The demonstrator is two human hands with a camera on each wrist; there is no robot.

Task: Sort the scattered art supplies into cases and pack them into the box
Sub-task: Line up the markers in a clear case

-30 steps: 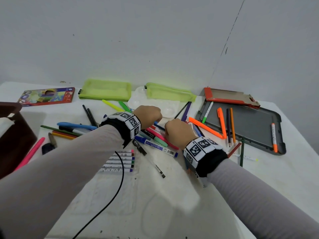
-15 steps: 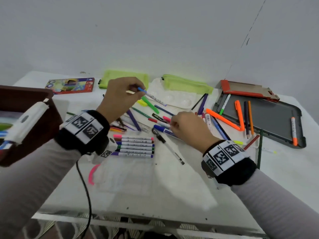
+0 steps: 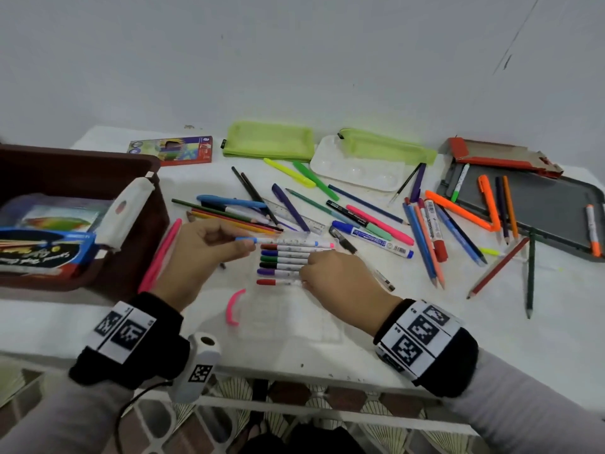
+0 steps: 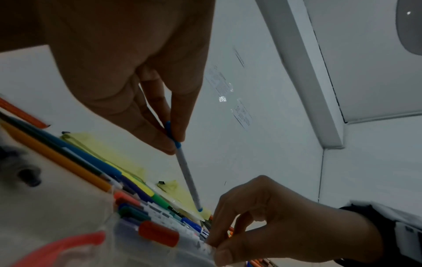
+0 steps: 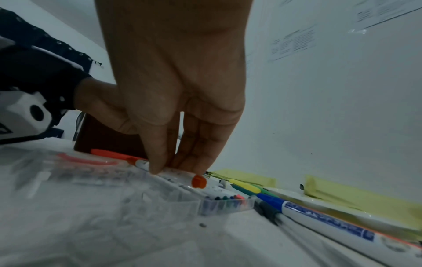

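A clear plastic marker case (image 3: 288, 319) with a pink handle (image 3: 233, 306) lies open at the table's front. Several thin markers (image 3: 284, 262) lie in it side by side. My left hand (image 3: 245, 245) pinches a thin blue-capped marker (image 3: 278, 240) level over the row's far edge; in the left wrist view that blue-capped marker (image 4: 186, 168) slopes down from my left hand (image 4: 173, 142). My right hand (image 3: 304, 280) pinches a red marker (image 3: 275, 282) at the row's near edge. In the right wrist view the fingertips (image 5: 157, 169) press this red marker (image 5: 199, 181) onto the case (image 5: 205, 204).
A brown box (image 3: 82, 165) with packed sets stands at the left. Loose pens, pencils and a ruler (image 3: 294, 214) lie scattered behind the case. Two green pouches (image 3: 268, 140), a white palette (image 3: 357, 168), a pencil carton (image 3: 173, 150) and a grey tray (image 3: 537, 211) lie farther back.
My left hand lifted the blue-capped marker from the pile and brought it down to the case. My right hand left the pile and came to the case with the red marker.
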